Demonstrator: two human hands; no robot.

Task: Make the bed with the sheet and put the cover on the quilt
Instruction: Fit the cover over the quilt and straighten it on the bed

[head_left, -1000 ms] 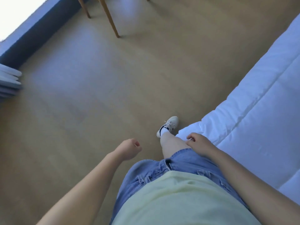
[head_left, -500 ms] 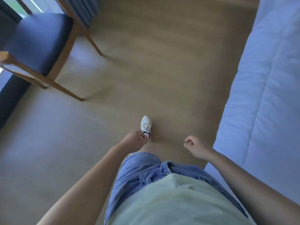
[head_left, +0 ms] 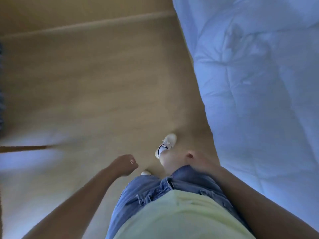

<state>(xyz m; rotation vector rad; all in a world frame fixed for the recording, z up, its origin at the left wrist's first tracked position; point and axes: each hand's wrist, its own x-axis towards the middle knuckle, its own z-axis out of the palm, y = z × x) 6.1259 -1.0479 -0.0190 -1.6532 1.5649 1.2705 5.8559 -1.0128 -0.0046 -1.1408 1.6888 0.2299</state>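
Quilt (head_left: pixel 259 87) lies uncovered beside the walker; left grip (head_left: pixel 123 165) and right grip (head_left: pixel 201 163) hang loosely curled, empty. Best to take a corner first.

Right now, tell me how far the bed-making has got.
Done: nothing visibly; the white quilt lies bare, stitching showing, with no sheet or cover in view. In hand: nothing visible; the left hand is loosely curled and empty, the right hand is blurred beside the denim shorts. Left: seemingly both sheet and cover.
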